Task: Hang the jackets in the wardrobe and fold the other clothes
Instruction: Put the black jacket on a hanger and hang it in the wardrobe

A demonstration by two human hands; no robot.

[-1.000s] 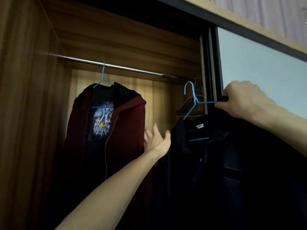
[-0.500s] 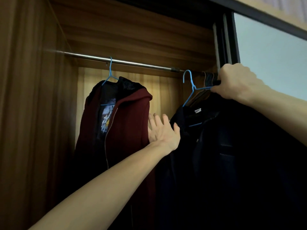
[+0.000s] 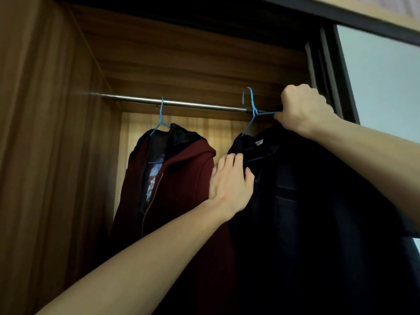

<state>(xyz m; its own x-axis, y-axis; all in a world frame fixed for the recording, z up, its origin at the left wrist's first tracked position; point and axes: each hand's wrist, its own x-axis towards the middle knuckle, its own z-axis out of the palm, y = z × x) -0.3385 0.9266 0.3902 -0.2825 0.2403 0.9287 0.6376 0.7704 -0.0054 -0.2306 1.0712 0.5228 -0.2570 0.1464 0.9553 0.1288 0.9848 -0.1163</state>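
A dark navy jacket (image 3: 318, 212) hangs on a blue wire hanger (image 3: 250, 110). My right hand (image 3: 304, 110) is closed on the hanger's shoulder and holds it up at the steel wardrobe rod (image 3: 181, 103); the hook stands just above the rod. My left hand (image 3: 229, 185) lies flat, fingers together, against the jacket's collar edge, between it and a maroon hooded jacket (image 3: 179, 189). That maroon jacket hangs from the rod on its own blue hanger (image 3: 161, 120), over a dark printed shirt.
The wooden wardrobe side wall (image 3: 45, 155) stands close on the left. A dark sliding-door frame (image 3: 334, 76) with a pale panel (image 3: 381, 87) borders the opening on the right. A stretch of bare rod lies between the two hangers.
My right hand has raised the hanger and navy jacket from below the rod up to rod height. My left hand moved right and onto the jacket's collar.
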